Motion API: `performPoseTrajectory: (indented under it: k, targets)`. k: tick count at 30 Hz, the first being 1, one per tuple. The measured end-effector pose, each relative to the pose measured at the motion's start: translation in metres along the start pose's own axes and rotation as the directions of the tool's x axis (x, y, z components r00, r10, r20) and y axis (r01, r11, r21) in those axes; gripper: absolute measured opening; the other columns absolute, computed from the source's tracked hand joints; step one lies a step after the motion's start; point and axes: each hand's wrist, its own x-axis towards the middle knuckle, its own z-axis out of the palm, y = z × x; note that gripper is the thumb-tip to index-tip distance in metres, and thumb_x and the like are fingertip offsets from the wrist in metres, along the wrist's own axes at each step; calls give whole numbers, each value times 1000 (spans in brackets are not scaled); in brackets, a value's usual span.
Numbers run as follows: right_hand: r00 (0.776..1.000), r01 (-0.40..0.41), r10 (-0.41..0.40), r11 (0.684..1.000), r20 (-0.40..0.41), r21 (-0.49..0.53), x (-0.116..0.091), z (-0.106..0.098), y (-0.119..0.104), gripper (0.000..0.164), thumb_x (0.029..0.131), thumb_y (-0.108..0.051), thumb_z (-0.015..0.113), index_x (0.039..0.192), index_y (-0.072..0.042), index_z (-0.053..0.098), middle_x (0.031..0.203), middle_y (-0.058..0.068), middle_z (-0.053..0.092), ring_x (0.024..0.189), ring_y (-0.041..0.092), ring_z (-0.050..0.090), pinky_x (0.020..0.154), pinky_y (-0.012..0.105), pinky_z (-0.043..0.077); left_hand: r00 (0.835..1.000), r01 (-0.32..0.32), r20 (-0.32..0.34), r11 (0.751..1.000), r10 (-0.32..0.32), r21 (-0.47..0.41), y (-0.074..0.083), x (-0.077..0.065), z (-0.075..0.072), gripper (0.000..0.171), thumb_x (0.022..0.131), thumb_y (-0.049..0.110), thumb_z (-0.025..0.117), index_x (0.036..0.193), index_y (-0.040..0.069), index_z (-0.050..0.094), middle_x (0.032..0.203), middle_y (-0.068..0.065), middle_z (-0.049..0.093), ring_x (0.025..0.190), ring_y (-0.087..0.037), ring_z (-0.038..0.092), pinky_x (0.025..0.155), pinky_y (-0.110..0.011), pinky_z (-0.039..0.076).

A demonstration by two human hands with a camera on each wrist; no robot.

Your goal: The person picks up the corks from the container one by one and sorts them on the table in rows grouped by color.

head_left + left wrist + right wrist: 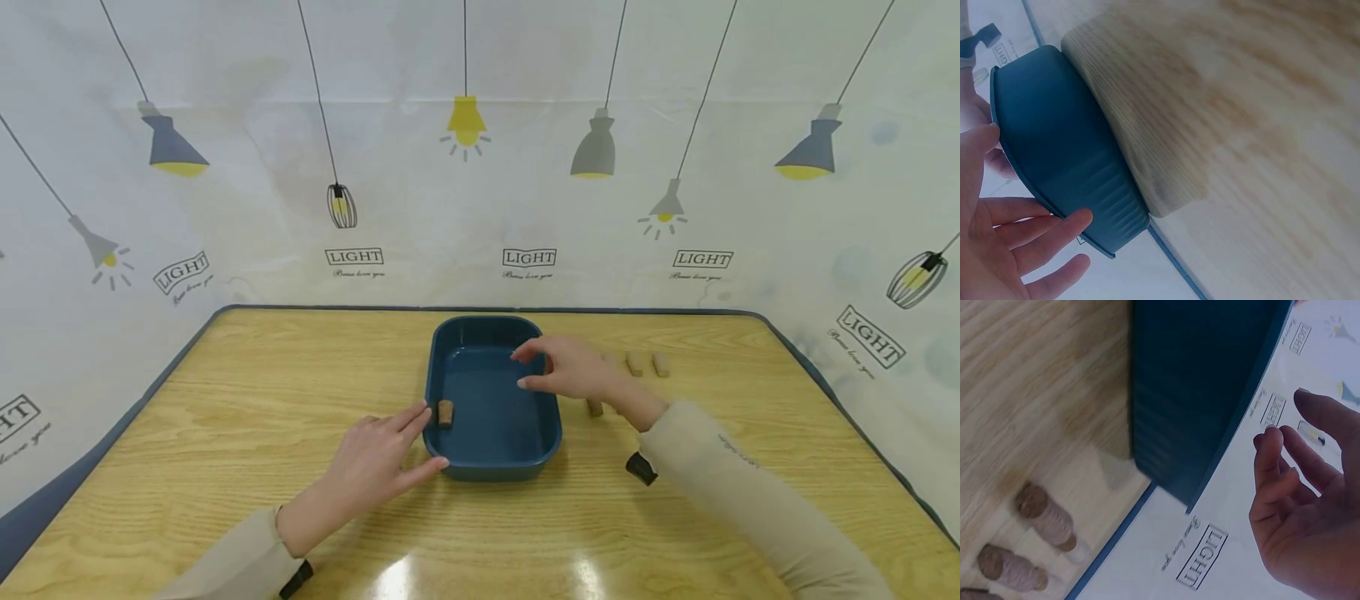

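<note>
A deep blue rectangular dish stands on the table with one brown cork inside, near its left wall. My left hand rests at the dish's left rim, thumb at the near corner; in the left wrist view its fingers are spread loosely along the rim. Over the right part of the dish hovers my right hand, thumb apart from the bent fingers and nothing between them. The right wrist view shows that hand above the dish wall, also holding nothing.
Several more corks lie on the wooden table right of the dish, among them one at the back and one partly behind my right wrist. A white backdrop printed with lamps rises behind the table's back edge.
</note>
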Motion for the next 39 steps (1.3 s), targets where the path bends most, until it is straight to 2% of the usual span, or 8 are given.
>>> performPoseTrajectory:
  k: [10, 18, 24, 28, 31, 35, 39]
  targets:
    - [997, 64, -62, 997, 50, -40, 16, 11, -24, 36, 83, -24, 63, 113, -6, 57, 104, 7, 58, 73, 12, 54, 65, 26, 44, 1000, 6, 20, 1000, -6, -5, 0, 0, -1, 66, 79, 58, 52, 116, 4, 59, 117, -10, 55, 66, -19, 62, 62, -36, 48]
    - [992, 18, -13, 999, 126, -34, 37, 18, -38, 38, 83, -27, 62, 115, -9, 56, 104, 7, 57, 79, 14, 54, 68, 28, 44, 1000, 0, 12, 1000, 0, -4, 0, 0, -1, 67, 79, 59, 51, 116, 4, 60, 117, -9, 55, 66, -18, 62, 62, -35, 48]
    - [984, 0, 10, 999, 176, -53, 53, 13, -47, 37, 83, -27, 62, 116, -10, 56, 102, 7, 58, 88, 18, 54, 72, 30, 44, 1000, -1, 8, 1000, 1, -6, 0, 1, -1, 66, 78, 58, 52, 115, 3, 60, 116, -10, 56, 66, -18, 62, 61, -35, 48]
    - [979, -45, 51, 998, 199, -38, 64, 6, -51, 38, 82, -26, 63, 116, -10, 55, 104, 8, 57, 88, 17, 54, 73, 31, 44, 1000, -2, 1, 1000, 2, -12, 0, 1, -1, 66, 78, 58, 53, 115, 4, 60, 116, -9, 56, 66, -18, 62, 61, -35, 48]
    - [967, -101, 94, 995, 235, 16, 71, 3, -50, 41, 82, -25, 64, 118, -7, 53, 106, 10, 56, 83, 18, 56, 70, 29, 45, 1000, 0, 5, 1000, 0, -13, 0, 1, 0, 66, 79, 58, 52, 115, 4, 60, 116, -9, 56, 66, -18, 62, 62, -36, 48]
    - [943, -191, 158, 977, 294, 90, 79, 3, -48, 45, 81, -23, 65, 121, -5, 52, 105, 9, 56, 77, 24, 59, 67, 31, 46, 1000, 2, 11, 1000, -2, -12, 0, 1, 0, 66, 79, 58, 52, 115, 4, 60, 117, -9, 56, 67, -18, 62, 63, -37, 48]
    - [919, -245, 196, 964, 343, 106, 86, 7, -46, 46, 81, -23, 66, 121, -7, 51, 99, 3, 57, 80, 29, 58, 63, 37, 45, 1000, 5, 13, 1000, -4, -13, 0, 1, 0, 66, 79, 58, 52, 115, 4, 60, 116, -9, 56, 69, -19, 63, 64, -37, 48]
